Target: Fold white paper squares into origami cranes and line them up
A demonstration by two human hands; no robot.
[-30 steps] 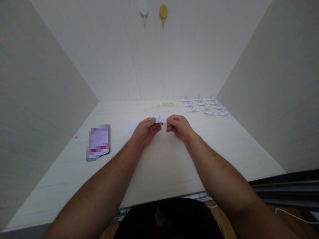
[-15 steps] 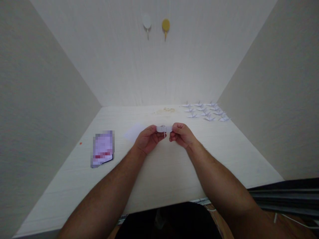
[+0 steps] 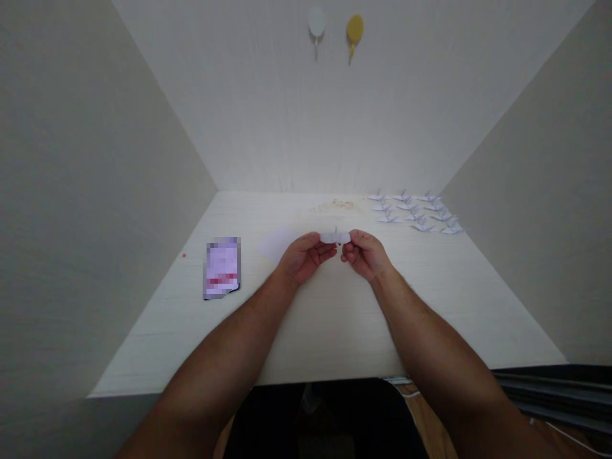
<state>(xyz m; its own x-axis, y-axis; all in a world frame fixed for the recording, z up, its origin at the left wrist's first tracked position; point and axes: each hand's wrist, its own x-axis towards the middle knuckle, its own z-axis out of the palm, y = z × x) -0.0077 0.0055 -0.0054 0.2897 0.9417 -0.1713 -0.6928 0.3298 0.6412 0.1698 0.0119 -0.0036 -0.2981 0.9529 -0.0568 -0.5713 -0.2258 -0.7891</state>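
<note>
A white folded paper crane (image 3: 335,238) is stretched between my two hands above the table. Its wings run out to either side, a thin point sticks up from its middle and a narrow part shows below. My left hand (image 3: 306,256) pinches the left wing between thumb and fingers, the lower fingers curled under it. On the opposite wing, my right hand (image 3: 367,254) has a similar pinch. Behind my left hand lies a pale sheet of paper (image 3: 275,242), flat on the table.
Several finished paper cranes (image 3: 415,208) stand in rows at the back right of the white table (image 3: 335,331). A blurred-out purple-white flat object (image 3: 222,264) lies at left, near a small red dot (image 3: 184,255). Walls rise at the back and sides; white (image 3: 316,24) and yellow (image 3: 355,29) hooks hang behind.
The camera view has shifted, so everything sits further right in the picture. Both hands keep their hold on the crane, whose middle point now stands up more clearly above the wings.
</note>
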